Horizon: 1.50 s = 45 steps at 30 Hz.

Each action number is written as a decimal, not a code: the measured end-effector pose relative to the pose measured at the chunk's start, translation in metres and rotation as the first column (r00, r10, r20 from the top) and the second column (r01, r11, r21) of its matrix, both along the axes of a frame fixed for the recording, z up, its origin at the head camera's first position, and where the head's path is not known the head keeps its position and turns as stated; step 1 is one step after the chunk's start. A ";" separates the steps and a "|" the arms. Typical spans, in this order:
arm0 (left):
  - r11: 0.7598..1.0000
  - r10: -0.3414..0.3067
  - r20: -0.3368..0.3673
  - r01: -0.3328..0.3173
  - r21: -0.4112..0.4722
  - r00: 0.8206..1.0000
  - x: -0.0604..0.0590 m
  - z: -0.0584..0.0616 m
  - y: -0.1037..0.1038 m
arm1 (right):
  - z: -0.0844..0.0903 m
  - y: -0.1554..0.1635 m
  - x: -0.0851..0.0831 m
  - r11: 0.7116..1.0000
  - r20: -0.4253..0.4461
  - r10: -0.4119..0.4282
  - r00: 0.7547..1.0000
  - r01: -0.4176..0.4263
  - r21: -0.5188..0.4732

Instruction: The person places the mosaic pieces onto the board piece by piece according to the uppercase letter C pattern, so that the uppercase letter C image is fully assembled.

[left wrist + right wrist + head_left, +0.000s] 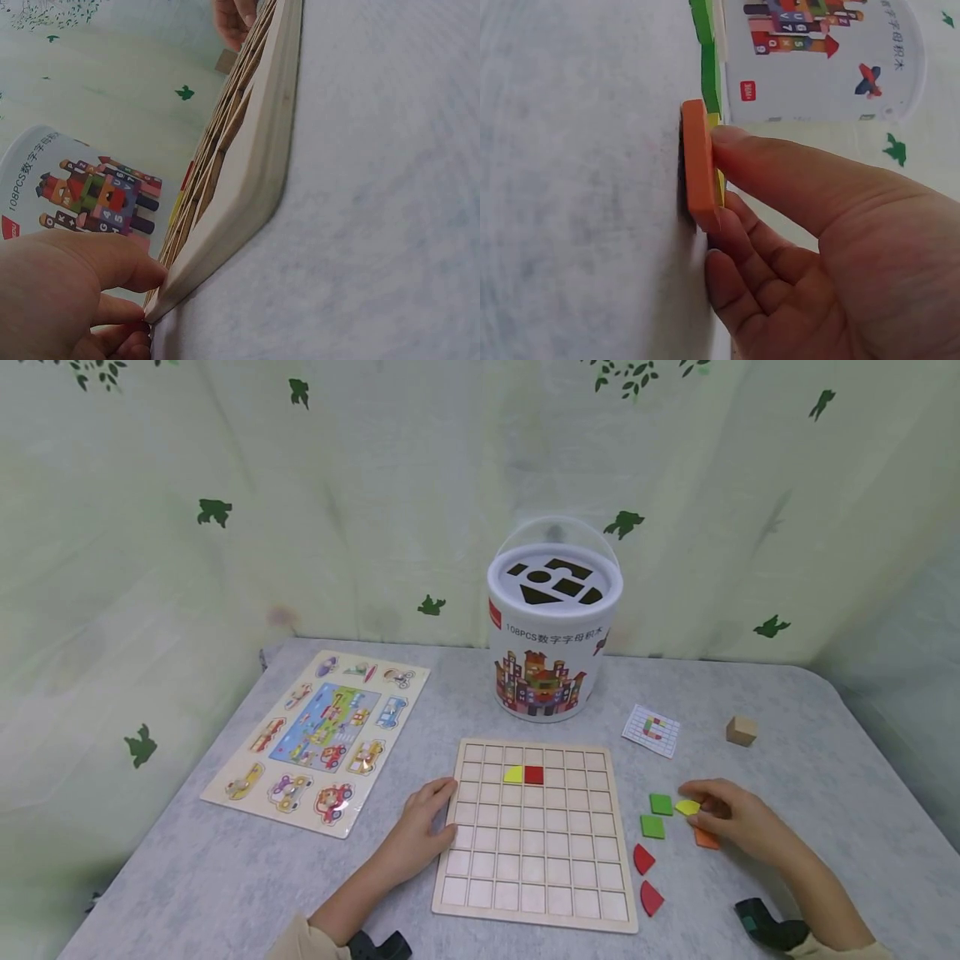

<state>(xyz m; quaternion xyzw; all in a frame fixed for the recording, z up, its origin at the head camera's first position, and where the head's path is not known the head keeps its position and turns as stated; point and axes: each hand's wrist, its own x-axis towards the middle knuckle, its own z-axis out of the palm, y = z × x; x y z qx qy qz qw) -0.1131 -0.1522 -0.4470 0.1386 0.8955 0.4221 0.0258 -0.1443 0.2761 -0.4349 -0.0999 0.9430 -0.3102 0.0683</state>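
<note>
Head view
left hand (420, 827): rests at the left edge of the wooden grid board (534, 835), fingers bent lightly against its rim and steadying it, nothing pinched
right hand (731, 817): lies on the table (187, 877) right of the board, fingers curled down over the yellow tile (687, 807), with the orange tile (705, 838) just under the palm
tile handling: judged light, thin, stiff and smooth; best lifted by pinching opposite edges or sliding a fingertip beneath
loose pieces: two green tiles (656, 815) and two red quarter-round tiles (647, 878) lie between board and right hand, close together
board cells: a yellow piece and a red piece sit side by side in the second row; the other cells are bare
open room: free cloth in front of the right hand; bucket (553, 618), pattern card (651, 730) and wooden cube (741, 730) stand farther back, the vehicle puzzle (318, 739) well to the left

Left wrist view
fingers (112, 262): thumb and fingertips press the board's side edge (247, 172), held together
board: rigid, flat on the cloth, raised rim easy to brace

Right wrist view
fingers (780, 180): the index tip touches the orange tile (699, 165) on its face, the others curled beneath; whether it is truly pinched, I cannot tell
tile edge: thick enough to catch with a fingertip, yellow and green pieces just beyond it
</note>
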 end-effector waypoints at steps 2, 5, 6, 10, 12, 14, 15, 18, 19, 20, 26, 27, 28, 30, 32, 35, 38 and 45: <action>1.000 0.001 -0.001 -0.001 -0.002 1.000 0.000 0.000 0.000 | 0.001 -0.002 0.001 1.000 -0.001 0.003 1.000 -0.003 0.013; 1.000 0.002 0.000 -0.002 -0.004 1.000 0.000 0.000 0.000 | 0.002 -0.006 0.001 0.999 -0.019 -0.007 1.000 0.008 0.036; 1.000 0.003 0.000 -0.003 -0.004 1.000 0.000 0.000 0.000 | 0.002 -0.007 0.002 0.999 -0.026 -0.012 1.000 0.013 0.044; 1.000 0.003 -0.001 -0.003 -0.002 1.000 0.000 0.000 0.000 | 0.002 -0.011 0.002 0.996 -0.044 -0.038 0.998 0.041 0.078; 1.000 0.003 -0.003 -0.004 -0.006 1.000 0.000 0.000 0.000 | 0.002 -0.013 0.001 0.995 -0.045 -0.058 0.997 0.061 0.083; 1.000 0.004 -0.004 -0.004 -0.007 1.000 0.000 0.000 0.000 | 0.003 -0.014 0.001 0.994 -0.042 -0.083 0.996 0.086 0.075; 1.000 0.003 -0.004 -0.003 -0.007 1.000 0.000 0.000 0.000 | 0.004 -0.015 0.002 0.993 -0.045 -0.092 0.995 0.094 0.066; 1.000 0.005 -0.008 -0.005 -0.005 1.000 0.000 0.000 0.000 | 0.010 -0.021 0.002 0.994 -0.073 -0.097 0.993 0.100 0.033; 1.000 0.005 -0.007 -0.005 -0.002 1.000 0.000 0.000 0.000 | 0.012 -0.023 0.002 0.995 -0.090 -0.091 0.992 0.094 0.027; 1.000 0.005 -0.006 -0.005 0.001 1.000 0.000 0.001 0.000 | 0.015 -0.026 0.002 0.996 -0.113 -0.081 0.990 0.084 0.023; 1.000 0.002 0.001 -0.002 -0.005 1.000 0.000 -0.001 0.000 | 0.031 -0.048 -0.002 1.000 -0.221 0.015 0.975 -0.019 -0.019; 1.000 0.001 0.002 -0.001 -0.007 1.000 0.000 -0.001 -0.001 | 0.033 -0.054 -0.003 0.999 -0.236 0.033 0.971 -0.041 -0.029; 1.000 0.001 0.001 0.000 -0.008 1.000 -0.001 -0.001 -0.001 | 0.035 -0.059 -0.005 0.998 -0.250 0.049 0.967 -0.060 -0.036; 1.000 0.000 0.001 0.000 -0.007 1.000 -0.001 -0.002 -0.001 | 0.038 -0.072 -0.008 0.994 -0.272 0.077 0.959 -0.095 -0.051; 1.000 0.000 0.001 0.000 -0.008 1.000 -0.001 -0.002 -0.001 | 0.042 -0.086 -0.013 0.989 -0.292 0.099 0.951 -0.126 -0.073; 1.000 -0.002 0.003 0.002 -0.008 1.000 -0.001 -0.001 -0.001 | 0.047 -0.108 -0.019 0.979 -0.328 0.125 0.936 -0.170 -0.113; 1.000 -0.003 0.003 0.003 -0.008 1.000 0.000 0.001 -0.001 | 0.051 -0.128 -0.024 0.968 -0.358 0.132 0.924 -0.197 -0.153; 1.000 -0.001 -0.008 0.001 0.000 1.000 0.000 -0.001 -0.001 | 0.036 -0.151 -0.035 0.957 -0.265 0.125 0.956 -0.187 -0.222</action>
